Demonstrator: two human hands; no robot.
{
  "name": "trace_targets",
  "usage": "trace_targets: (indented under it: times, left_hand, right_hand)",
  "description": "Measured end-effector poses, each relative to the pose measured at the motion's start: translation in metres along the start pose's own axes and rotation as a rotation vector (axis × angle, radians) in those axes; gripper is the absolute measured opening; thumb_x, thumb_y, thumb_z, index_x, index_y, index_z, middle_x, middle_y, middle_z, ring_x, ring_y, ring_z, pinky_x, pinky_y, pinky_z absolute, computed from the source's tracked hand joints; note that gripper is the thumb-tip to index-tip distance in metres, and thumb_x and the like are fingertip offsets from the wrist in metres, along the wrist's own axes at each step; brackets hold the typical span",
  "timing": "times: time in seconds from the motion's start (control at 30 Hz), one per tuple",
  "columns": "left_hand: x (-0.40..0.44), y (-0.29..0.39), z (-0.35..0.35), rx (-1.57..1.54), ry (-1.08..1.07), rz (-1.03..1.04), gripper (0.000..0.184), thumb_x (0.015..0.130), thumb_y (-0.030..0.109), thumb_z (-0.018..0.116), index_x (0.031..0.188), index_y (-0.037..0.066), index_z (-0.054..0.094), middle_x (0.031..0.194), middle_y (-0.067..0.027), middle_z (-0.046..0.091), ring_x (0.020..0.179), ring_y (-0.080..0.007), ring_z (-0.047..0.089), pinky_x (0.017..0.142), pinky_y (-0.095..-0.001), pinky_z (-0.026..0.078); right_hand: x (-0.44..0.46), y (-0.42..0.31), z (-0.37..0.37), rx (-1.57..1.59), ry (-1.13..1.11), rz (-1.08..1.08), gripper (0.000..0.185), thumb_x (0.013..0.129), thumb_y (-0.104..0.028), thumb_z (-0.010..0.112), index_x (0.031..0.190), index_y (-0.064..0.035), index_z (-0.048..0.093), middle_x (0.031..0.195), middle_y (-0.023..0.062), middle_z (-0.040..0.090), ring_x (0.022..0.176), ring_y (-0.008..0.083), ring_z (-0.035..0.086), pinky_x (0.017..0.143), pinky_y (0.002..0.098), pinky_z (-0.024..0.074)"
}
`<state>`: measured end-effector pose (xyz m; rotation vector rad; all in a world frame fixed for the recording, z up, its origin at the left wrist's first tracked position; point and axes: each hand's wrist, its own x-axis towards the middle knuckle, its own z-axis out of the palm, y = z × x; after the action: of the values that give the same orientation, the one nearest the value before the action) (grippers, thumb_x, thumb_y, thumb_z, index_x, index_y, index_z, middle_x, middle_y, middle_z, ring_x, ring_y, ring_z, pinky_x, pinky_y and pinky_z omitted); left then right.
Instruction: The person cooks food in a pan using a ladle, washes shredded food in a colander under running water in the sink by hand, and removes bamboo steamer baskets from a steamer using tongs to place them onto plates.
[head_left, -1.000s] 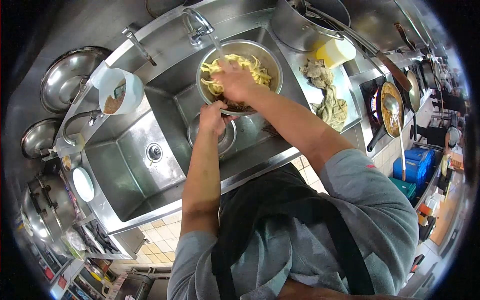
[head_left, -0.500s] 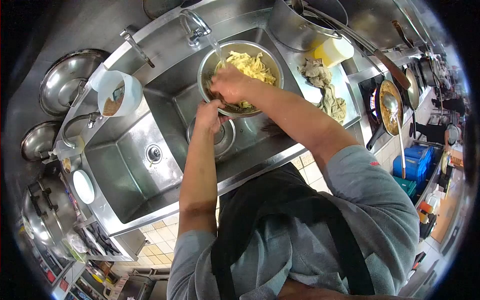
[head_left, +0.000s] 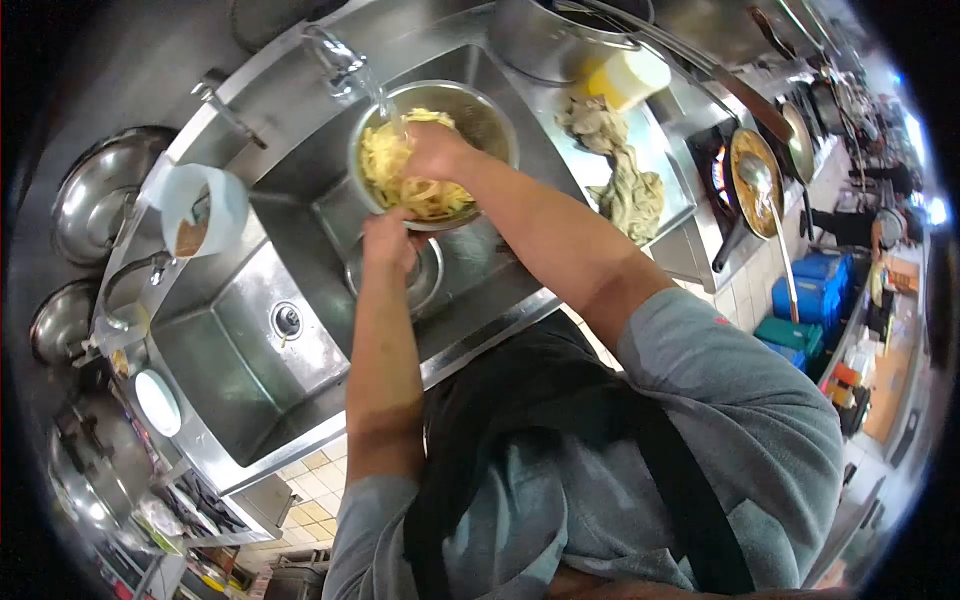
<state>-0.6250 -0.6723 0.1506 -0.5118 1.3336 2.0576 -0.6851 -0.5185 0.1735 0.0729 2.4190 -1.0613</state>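
Note:
A metal bowl (head_left: 487, 125) is held over the right sink basin, under water (head_left: 378, 95) running from the tap (head_left: 338, 62). Pale yellow strips (head_left: 380, 158), of a food I cannot make out for certain, lie heaped on the bowl's left side. My left hand (head_left: 392, 240) grips the near rim, thumb on top. Inside the bowl, my right hand (head_left: 434, 152) is down among the strips, its fingertips hidden by them. Below the bowl, a round metal dish (head_left: 430, 280) rests in the basin, partly covered by my left hand.
Left of my arms is a second sink basin (head_left: 235, 355). A translucent jug (head_left: 228, 205) stands on its far ledge. To the right lie crumpled cloths (head_left: 630, 195), near a yellow-and-white container (head_left: 630, 78) and a large pot (head_left: 550, 45). A pan (head_left: 752, 170) sits over a lit burner.
The strips have shifted from the bowl's far right to its left side, under the water. My right hand has moved from the near left towards the middle. My left hand keeps its grip.

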Motion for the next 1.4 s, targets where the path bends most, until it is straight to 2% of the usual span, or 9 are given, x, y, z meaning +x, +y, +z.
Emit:
trace_targets:
  times: [0.2, 0.33, 0.37, 0.47, 0.57, 0.7, 0.8, 0.97, 1.4]
  left_hand:
    - [-0.009, 0.006, -0.016, -0.004, 0.027, 0.062, 0.046, 0.070, 0.000, 0.055, 0.113, -0.007, 0.040, 0.103, -0.0191, 0.056, 0.084, -0.0315, 0.060, 0.062, -0.0417, 0.051]
    - [-0.013, 0.005, -0.005, 0.000, -0.014, -0.005, 0.045, 0.076, 0.008, 0.059, 0.118, 0.001, 0.046, 0.113, -0.0136, 0.053, 0.095, -0.0273, 0.055, 0.072, -0.0451, 0.047]
    - [0.004, -0.004, -0.019, -0.069, -0.078, -0.022, 0.045, 0.076, 0.007, 0.059, 0.119, 0.002, 0.045, 0.112, -0.0130, 0.053, 0.096, -0.0274, 0.056, 0.071, -0.0459, 0.047]
    - [0.011, 0.001, -0.028, -0.089, -0.014, -0.041, 0.050, 0.069, 0.001, 0.054, 0.118, 0.003, 0.046, 0.111, -0.0131, 0.053, 0.091, -0.0275, 0.057, 0.066, -0.0406, 0.050]
    - [0.006, 0.004, -0.018, -0.013, 0.108, 0.071, 0.054, 0.064, 0.000, 0.053, 0.118, 0.004, 0.045, 0.110, -0.0125, 0.053, 0.087, -0.0269, 0.059, 0.063, -0.0364, 0.052]
    - [0.015, -0.002, -0.006, 0.169, 0.107, 0.169, 0.059, 0.062, -0.001, 0.053, 0.120, 0.007, 0.043, 0.109, -0.0121, 0.054, 0.085, -0.0281, 0.060, 0.062, -0.0366, 0.053]
    - [-0.007, 0.004, 0.023, 0.138, 0.135, 0.187, 0.045, 0.066, 0.003, 0.052, 0.110, -0.001, 0.047, 0.099, -0.0140, 0.056, 0.081, -0.0275, 0.060, 0.057, -0.0345, 0.051]
    - [0.014, 0.003, -0.010, 0.021, 0.029, 0.099, 0.040, 0.068, 0.002, 0.051, 0.107, -0.005, 0.047, 0.097, -0.0151, 0.056, 0.081, -0.0285, 0.060, 0.060, -0.0364, 0.052]
    - [-0.003, 0.015, -0.005, -0.076, 0.012, 0.028, 0.043, 0.065, 0.001, 0.053, 0.107, -0.002, 0.048, 0.096, -0.0157, 0.055, 0.079, -0.0302, 0.059, 0.062, -0.0405, 0.053]
  right_hand:
    - [-0.004, 0.009, -0.025, 0.034, 0.371, 0.132, 0.070, 0.061, -0.039, 0.073, 0.118, -0.0040, 0.052, 0.121, 0.0157, 0.052, 0.112, 0.0295, 0.049, 0.094, 0.0346, 0.0391]
    - [0.012, 0.040, 0.043, 0.414, 0.481, -0.337, 0.074, 0.061, -0.044, 0.070, 0.119, -0.0029, 0.052, 0.121, 0.0229, 0.049, 0.116, 0.0340, 0.044, 0.099, 0.0421, 0.0315]
    - [0.021, 0.017, 0.030, -0.071, 0.235, 0.000, 0.065, 0.062, -0.037, 0.069, 0.117, -0.0068, 0.054, 0.118, 0.0233, 0.050, 0.112, 0.0344, 0.046, 0.097, 0.0424, 0.0346]
    - [-0.010, 0.003, -0.012, 0.156, -0.056, -0.110, 0.059, 0.060, -0.033, 0.070, 0.111, -0.0082, 0.055, 0.114, 0.0227, 0.051, 0.109, 0.0354, 0.048, 0.090, 0.0425, 0.0410]
    - [-0.034, 0.011, -0.008, 0.131, 0.558, 0.073, 0.078, 0.061, -0.039, 0.071, 0.126, -0.0081, 0.043, 0.126, 0.0244, 0.041, 0.116, 0.0394, 0.042, 0.096, 0.0390, 0.0372]
    - [-0.034, 0.004, 0.012, 0.515, 0.477, 0.366, 0.083, 0.056, -0.031, 0.075, 0.127, -0.0053, 0.041, 0.122, 0.0255, 0.045, 0.111, 0.0364, 0.047, 0.092, 0.0377, 0.0415]
    - [0.002, 0.022, 0.033, 0.741, 0.398, 0.146, 0.080, 0.054, -0.023, 0.074, 0.125, -0.0013, 0.043, 0.110, 0.0243, 0.054, 0.102, 0.0341, 0.054, 0.086, 0.0349, 0.0451]
    - [-0.005, -0.013, -0.005, 0.261, 0.328, 0.065, 0.036, 0.062, -0.009, 0.061, 0.097, 0.0027, 0.060, 0.094, 0.0227, 0.061, 0.090, 0.0352, 0.060, 0.077, 0.0389, 0.0483]
    - [-0.024, -0.018, 0.019, -0.320, 0.562, -0.188, 0.048, 0.065, -0.013, 0.065, 0.112, -0.0126, 0.055, 0.133, 0.0177, 0.031, 0.121, 0.0343, 0.036, 0.084, 0.0375, 0.0464]
